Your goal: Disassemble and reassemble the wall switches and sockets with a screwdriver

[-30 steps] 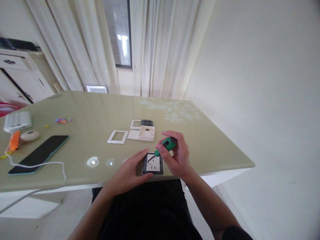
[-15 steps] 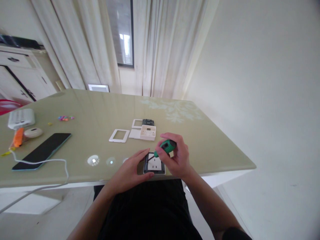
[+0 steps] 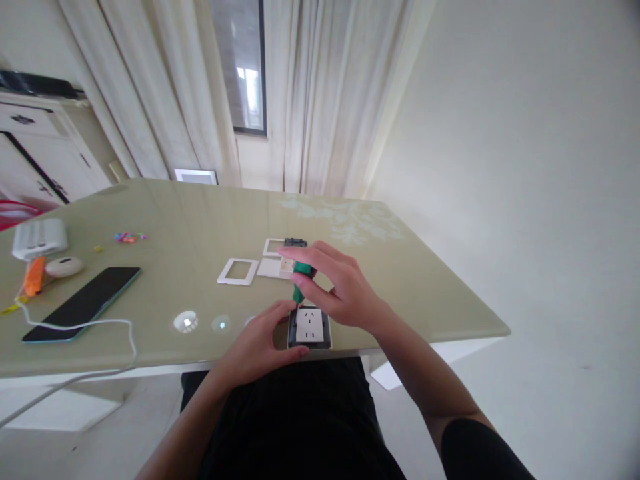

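A wall socket [image 3: 310,325] with a white face and dark grey surround lies at the table's front edge. My left hand [image 3: 265,339] grips it from the left, thumb along the near side and fingers at the far left corner. Above it, my right hand [image 3: 336,280] is closed round the green handle of a screwdriver [image 3: 299,287]. The screwdriver stands nearly upright, its dark shaft reaching down to the socket's left side; the tip's exact contact is hard to make out. Behind my right hand, a white back box [image 3: 286,267] is partly hidden.
Beyond the hands lie a white frame [image 3: 238,272], another frame [image 3: 273,247], a white plate [image 3: 269,268] and a dark grey socket part [image 3: 295,243]. At left are a phone [image 3: 85,303], a white cable [image 3: 107,321], an orange object [image 3: 35,276] and small coloured bits [image 3: 130,237].
My right hand has moved up and to the left, bringing the screwdriver from a slant to nearly upright over the socket's left side. My left hand and the socket stay almost in place.
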Available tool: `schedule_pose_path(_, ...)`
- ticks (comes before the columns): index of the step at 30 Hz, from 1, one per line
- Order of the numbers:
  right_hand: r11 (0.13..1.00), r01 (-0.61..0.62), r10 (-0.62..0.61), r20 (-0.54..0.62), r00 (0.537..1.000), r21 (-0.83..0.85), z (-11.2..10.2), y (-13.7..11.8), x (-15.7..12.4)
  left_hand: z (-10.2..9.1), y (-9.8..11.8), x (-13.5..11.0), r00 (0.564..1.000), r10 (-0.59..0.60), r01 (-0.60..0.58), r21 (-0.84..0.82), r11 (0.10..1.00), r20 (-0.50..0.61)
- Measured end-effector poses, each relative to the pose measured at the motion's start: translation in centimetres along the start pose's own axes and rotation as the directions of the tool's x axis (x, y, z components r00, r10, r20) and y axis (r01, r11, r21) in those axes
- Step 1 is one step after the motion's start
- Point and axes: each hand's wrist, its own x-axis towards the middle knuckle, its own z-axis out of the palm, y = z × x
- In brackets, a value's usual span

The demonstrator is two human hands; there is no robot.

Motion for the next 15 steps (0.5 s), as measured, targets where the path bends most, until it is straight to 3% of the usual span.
schedule_pose_path(3, 0.986, -0.003, -0.002, -0.028, 1.000, -0.169, -0.4, 0.2, 0.5, 0.0, 0.1, -0.1, 1.000, -0.004, 0.004, 0.006, 1.000, -0.001)
schedule_pose_path(8, 0.996, -0.015, 0.037, 0.238, 0.971, -0.093, -2.4, 0.0, 1.3, 0.2, 0.0, 0.0, 1.000, -0.019, 0.018, -0.047, 0.999, -0.014)
schedule_pose_path(13, 0.939, -0.011, 0.103, 0.250, 0.963, -0.344, -3.1, -0.4, 2.2, 0.5, 0.1, 0.1, 0.998, -0.037, 0.038, 0.030, 0.999, -0.057)
schedule_pose_path(15, 0.925, 0.005, 0.122, 0.309, 0.943, -0.380, -3.3, -0.6, 2.9, 0.7, 0.0, 0.1, 0.997, -0.030, 0.034, 0.051, 0.998, -0.075)
